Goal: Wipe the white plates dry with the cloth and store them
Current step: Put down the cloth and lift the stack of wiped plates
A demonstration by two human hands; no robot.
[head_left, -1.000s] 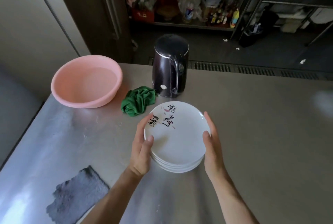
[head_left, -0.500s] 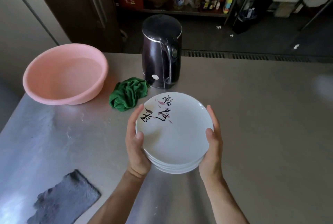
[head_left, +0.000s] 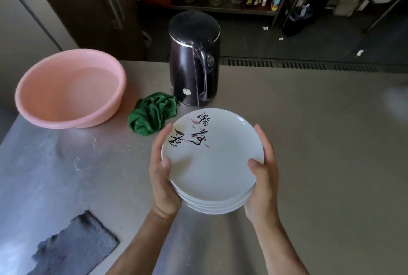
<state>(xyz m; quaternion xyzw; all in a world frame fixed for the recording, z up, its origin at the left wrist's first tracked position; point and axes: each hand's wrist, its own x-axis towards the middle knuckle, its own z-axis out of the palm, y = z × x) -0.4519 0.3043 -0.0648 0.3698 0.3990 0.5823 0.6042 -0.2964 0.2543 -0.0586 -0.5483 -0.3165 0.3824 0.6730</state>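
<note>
Four stacked round white ceramic plates (head_left: 217,164) are being gripped by their rims between left hand (head_left: 163,183) and right hand (head_left: 263,183).

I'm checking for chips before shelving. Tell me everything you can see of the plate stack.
The plate stack is at least four round white plates, glossy like ceramic, nested and nearly level. The top one bears black brush characters and pink petals toward its far-left rim; no chips show. The left hand and right hand hold opposite sides, thumbs on the top rim, over the steel table, near the green cloth.
</note>
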